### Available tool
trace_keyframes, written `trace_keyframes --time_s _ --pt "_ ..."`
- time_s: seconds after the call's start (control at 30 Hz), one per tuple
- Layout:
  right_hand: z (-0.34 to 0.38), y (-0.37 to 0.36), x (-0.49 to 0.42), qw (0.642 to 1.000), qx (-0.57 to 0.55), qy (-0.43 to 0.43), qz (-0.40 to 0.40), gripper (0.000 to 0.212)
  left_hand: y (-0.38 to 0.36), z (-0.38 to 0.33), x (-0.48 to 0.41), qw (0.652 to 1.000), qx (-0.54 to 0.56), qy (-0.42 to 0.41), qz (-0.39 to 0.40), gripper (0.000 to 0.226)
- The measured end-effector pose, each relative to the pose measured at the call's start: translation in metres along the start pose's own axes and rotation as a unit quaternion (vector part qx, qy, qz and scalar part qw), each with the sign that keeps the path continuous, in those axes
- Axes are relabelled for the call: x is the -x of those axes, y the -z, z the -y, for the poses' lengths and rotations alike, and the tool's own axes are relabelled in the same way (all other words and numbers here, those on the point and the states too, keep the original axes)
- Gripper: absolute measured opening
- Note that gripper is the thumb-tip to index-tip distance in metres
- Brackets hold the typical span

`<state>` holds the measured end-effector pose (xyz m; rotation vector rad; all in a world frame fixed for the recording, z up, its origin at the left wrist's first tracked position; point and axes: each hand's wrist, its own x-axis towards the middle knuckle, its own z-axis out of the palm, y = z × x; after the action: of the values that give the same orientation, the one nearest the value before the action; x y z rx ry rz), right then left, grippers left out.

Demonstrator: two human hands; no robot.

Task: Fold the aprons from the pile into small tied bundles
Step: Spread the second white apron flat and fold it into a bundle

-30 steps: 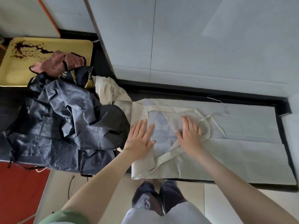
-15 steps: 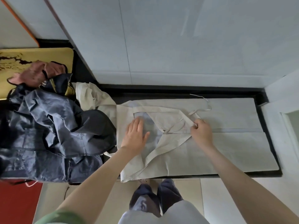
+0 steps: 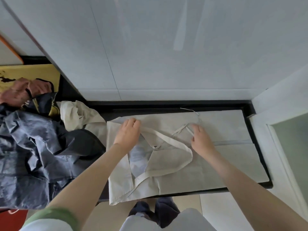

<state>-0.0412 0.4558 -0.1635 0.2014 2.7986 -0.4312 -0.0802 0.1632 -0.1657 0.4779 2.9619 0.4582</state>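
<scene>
1. Left hand (image 3: 128, 132) curls its fingers over the far left edge of the apron (image 3: 216, 164) and seems to grip the cloth. Right hand (image 3: 202, 139) lies beside a thin tie (image 3: 180, 129); whether it pinches the tie cannot be told.
2. Apron lies spread flat on the table (image 3: 166, 105), just right of the pile (image 3: 33, 147), with its neck loop (image 3: 173, 141) on top.
3. Progress looks early: 1 apron is laid out, not folded small, not tied, and 0 bundles show.
4. Left to do: fold and tie this 1, then work through the pile.
</scene>
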Motion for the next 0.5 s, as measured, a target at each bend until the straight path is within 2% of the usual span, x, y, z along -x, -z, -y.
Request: trace_keyframes --time_s 0.1,0.23,0.3,0.37,0.5 --pt "0.016 0.011 -0.021 0.994 0.071 0.078 0.003 0.061 0.014 0.007 -0.019 0.997 -0.065 0.029 0.042 0.05" --pt "0.047 0.014 -0.055 0.983 0.069 0.138 0.095 0.047 0.022 0.031 -0.029 0.978 -0.154 0.1 0.101 0.062" --pt "0.059 0.013 -0.068 0.979 0.053 0.161 0.112 0.048 0.024 0.039 -0.031 0.969 -0.134 0.164 0.129 0.063" --pt "0.069 0.012 -0.079 0.979 0.046 0.166 0.112 0.059 0.027 0.045 -0.035 0.962 -0.105 0.213 0.139 0.061" --pt "0.071 0.009 -0.087 0.976 0.114 0.141 0.117 0.085 0.032 0.054 -0.043 0.956 -0.084 0.214 0.183 0.04"
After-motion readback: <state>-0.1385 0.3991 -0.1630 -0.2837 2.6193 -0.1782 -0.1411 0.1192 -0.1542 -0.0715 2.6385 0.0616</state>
